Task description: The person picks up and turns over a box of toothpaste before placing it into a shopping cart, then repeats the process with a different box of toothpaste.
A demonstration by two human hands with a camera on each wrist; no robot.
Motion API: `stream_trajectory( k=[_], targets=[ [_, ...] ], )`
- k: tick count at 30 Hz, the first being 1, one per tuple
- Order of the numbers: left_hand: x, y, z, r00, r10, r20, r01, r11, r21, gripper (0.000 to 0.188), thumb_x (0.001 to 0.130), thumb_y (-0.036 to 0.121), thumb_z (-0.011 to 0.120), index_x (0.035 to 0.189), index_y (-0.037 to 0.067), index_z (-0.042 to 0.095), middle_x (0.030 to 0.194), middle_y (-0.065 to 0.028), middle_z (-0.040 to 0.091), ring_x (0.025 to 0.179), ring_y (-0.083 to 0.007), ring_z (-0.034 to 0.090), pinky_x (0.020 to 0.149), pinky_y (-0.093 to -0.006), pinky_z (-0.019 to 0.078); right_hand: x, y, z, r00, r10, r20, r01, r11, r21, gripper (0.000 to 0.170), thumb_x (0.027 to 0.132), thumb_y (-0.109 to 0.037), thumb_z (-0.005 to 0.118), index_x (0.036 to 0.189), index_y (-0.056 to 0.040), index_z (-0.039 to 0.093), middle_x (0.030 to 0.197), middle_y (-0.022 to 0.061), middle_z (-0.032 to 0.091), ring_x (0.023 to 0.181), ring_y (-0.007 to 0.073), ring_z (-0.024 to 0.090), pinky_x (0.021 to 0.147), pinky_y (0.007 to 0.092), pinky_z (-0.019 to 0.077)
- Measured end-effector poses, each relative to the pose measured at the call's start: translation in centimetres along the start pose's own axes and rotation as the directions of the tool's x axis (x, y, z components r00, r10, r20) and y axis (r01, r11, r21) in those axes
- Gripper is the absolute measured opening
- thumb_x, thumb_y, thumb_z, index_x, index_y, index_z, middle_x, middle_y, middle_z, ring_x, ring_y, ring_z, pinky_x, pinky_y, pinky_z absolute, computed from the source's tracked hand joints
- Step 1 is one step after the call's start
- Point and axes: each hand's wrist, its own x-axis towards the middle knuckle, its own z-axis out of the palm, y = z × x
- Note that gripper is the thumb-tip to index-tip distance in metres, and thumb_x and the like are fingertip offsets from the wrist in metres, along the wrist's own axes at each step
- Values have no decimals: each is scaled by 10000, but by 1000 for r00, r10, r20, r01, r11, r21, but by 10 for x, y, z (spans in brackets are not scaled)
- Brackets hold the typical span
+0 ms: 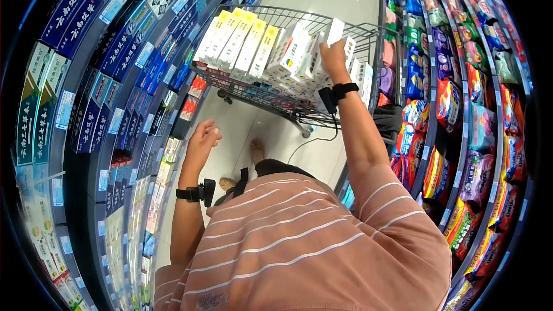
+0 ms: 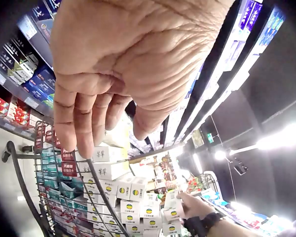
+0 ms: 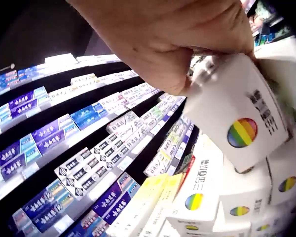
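Observation:
My right hand (image 1: pixel 334 59) reaches over the shopping cart (image 1: pixel 276 107) and grips a white toothpaste box (image 3: pixel 237 113) with a rainbow circle on its end. In the right wrist view the thumb lies along one side of the box, while the far fingers are hidden behind it. Under and beside it are more white rainbow-circle boxes (image 3: pixel 195 197), stacked in the cart. Yellow-topped white boxes (image 1: pixel 239 40) stand in a row at the cart's left. Near the shelf, my left hand (image 1: pixel 203 143) hangs with loosely bent fingers and holds nothing.
Shelves of boxed toothpaste (image 1: pixel 124 37) line the left side. Bagged goods in bright packs (image 1: pixel 449 103) fill the right shelves. Lower in the cart lie red and teal boxes (image 2: pixel 52 182). A thin cable (image 1: pixel 314 140) hangs from the right wrist camera.

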Motion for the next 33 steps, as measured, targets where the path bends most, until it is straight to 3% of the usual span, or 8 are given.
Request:
stream_trajectory(
  k=[5,8,13,16,18,20,24,33],
  targets=[
    [16,-5,12,1000,18,23,-19,999,39,491,1021,287,590,1396,-16,497,1194,-136,659,1027,-207,684,822,-309,536,-6,6,20,973,-214,-87,182,943,-277,631,834,-117,684,1387,36,422,1110,389,536,949,542,596,851,543,520],
    [19,0,17,1000,3,13,-3,999,34,469,1002,254,601,1379,-12,513,1157,-127,661,1000,-186,676,823,-306,532,-11,-2,13,975,-217,47,219,910,-351,573,819,-132,709,1324,31,495,1097,382,548,996,523,598,865,546,512],
    [21,-3,18,1000,-16,-12,16,999,38,454,996,242,605,1373,3,523,1129,-116,662,986,-175,671,823,-307,531,-29,-21,-7,835,-535,-126,466,811,-353,545,794,-120,732,1270,46,526,1213,395,512,1080,528,557,946,530,487],
    [20,-6,18,1000,-18,-14,18,999,34,451,1004,254,601,1371,4,525,1136,-118,659,998,-182,673,827,-309,531,-67,-67,-23,736,-660,-150,654,751,-88,480,820,-95,701,1247,46,534,1209,323,549,1098,489,554,957,507,482],
    [20,-10,14,1000,-22,-1,22,999,50,462,1016,276,594,1378,-1,518,1167,-129,654,1023,-196,679,837,-310,530,-104,-69,6,830,-527,182,509,850,138,382,844,-75,673,1192,22,548,1127,252,595,1072,434,567,913,505,485],
    [18,-11,12,999,-33,-5,33,996,79,465,1014,280,597,1378,1,518,1162,-127,651,1022,-194,678,839,-309,530,-131,-43,59,696,-674,247,650,738,182,401,833,-123,696,1185,16,564,1084,257,619,1030,435,596,871,514,508],
    [3,-9,2,998,-33,-57,37,997,65,439,996,262,621,1344,4,546,1095,-99,664,978,-162,664,812,-308,532,-169,4,119,758,-460,463,515,857,10,423,857,-229,721,1195,-11,592,1045,236,649,981,439,630,852,516,526],
    [-46,-24,-28,988,-113,-103,118,992,48,483,990,295,620,1373,17,525,1114,-102,653,1000,-179,672,830,-307,530,-181,23,122,806,-377,457,438,898,-32,315,905,-253,678,1129,-37,630,1008,235,645,934,455,634,807,534,519]
  ],
)
